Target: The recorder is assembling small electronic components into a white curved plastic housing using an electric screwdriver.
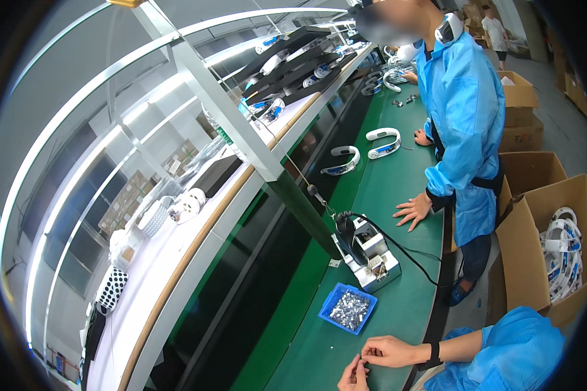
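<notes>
My right hand (391, 352), with a black band at the wrist and a blue sleeve behind it, lies over the near end of the green bench. Its fingers are closed in a pinch. My left hand (353, 376), partly cut off by the lower edge, meets it with fingertips bent together. Whatever lies between the fingertips is too small or hidden to make out. Just beyond them sits a blue plastic tray (324, 311) filled with small shiny metal parts (351, 310). Behind the tray stands a white bench fixture (381, 277) with a black handle and cable.
A co-worker in a blue smock (466, 111) stands along the bench (398, 244), one hand flat on it. Two white curved neck-worn devices (385, 144) lie farther along. A metal post (225, 98) and white shelf (166, 260) rise at left. An open carton (525, 251) of white devices stands right.
</notes>
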A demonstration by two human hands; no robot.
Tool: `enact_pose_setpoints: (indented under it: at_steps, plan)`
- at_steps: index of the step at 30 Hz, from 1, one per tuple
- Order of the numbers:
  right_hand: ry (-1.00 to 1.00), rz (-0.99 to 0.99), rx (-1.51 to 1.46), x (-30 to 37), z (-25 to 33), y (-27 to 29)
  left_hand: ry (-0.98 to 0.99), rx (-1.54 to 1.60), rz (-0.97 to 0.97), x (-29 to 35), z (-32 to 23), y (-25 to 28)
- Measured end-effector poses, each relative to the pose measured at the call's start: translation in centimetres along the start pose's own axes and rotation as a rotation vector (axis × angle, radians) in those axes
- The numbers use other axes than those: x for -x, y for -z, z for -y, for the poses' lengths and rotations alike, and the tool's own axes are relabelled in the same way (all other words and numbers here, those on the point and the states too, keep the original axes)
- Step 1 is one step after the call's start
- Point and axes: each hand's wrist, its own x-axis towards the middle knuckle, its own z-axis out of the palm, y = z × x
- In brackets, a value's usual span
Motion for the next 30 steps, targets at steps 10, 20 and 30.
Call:
enact_pose_setpoints:
  at_steps: [10,20,30]
  plan:
    - [-0.001,-0.025,-0.014,0.0,0.8,0.1,0.008,0.016,-0.011,0.2,-1.1,-0.6]
    - [0.082,-0.028,0.009,-0.1,-0.4,-0.2,0.003,-0.046,0.005,-0.1,0.1,-0.1]
    - [0.127,0.021,0.091,0.2,-0.4,-0.4,-0.087,-0.085,0.035,-0.3,1.8,0.6]
